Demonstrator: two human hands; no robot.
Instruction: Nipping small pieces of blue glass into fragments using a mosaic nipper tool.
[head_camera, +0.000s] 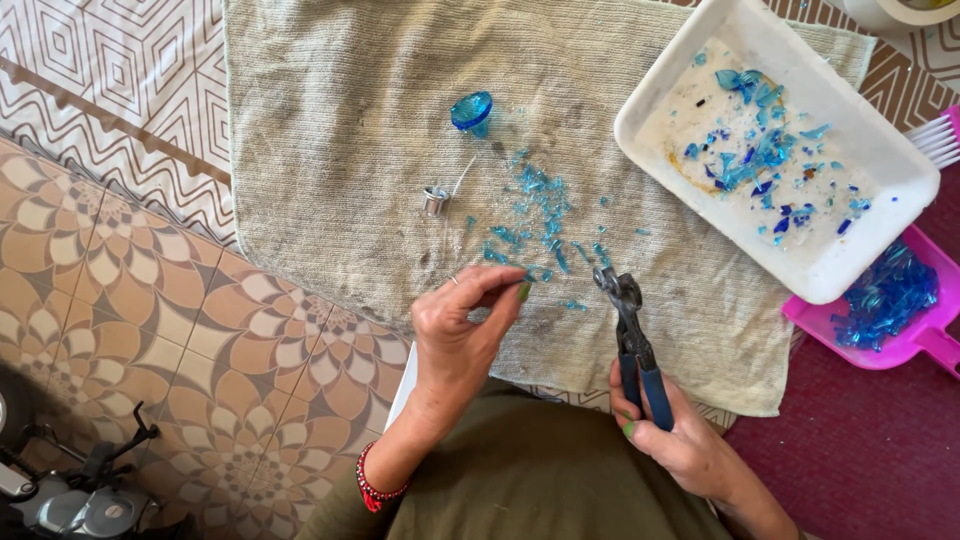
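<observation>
My right hand (680, 440) grips the blue handles of a pair of nippers (630, 335), whose metal jaws point up over a beige towel (340, 150). My left hand (462, 325) hovers to the left of the jaws with fingertips pinched together near a small blue glass shard (533, 274); whether it holds a piece is unclear. Several blue glass fragments (540, 205) lie scattered on the towel above both hands. A round blue glass bottle top (471, 110) and a small metal cap (435, 200) lie farther up.
A white rectangular tray (890, 215) with blue glass chips stands at the upper right. A pink dustpan (900, 340) holding blue shards lies below it, with a pink brush (940, 135) beside it. Patterned floor tiles (200, 330) spread on the left; a toy motorbike (70, 490) sits at the bottom left.
</observation>
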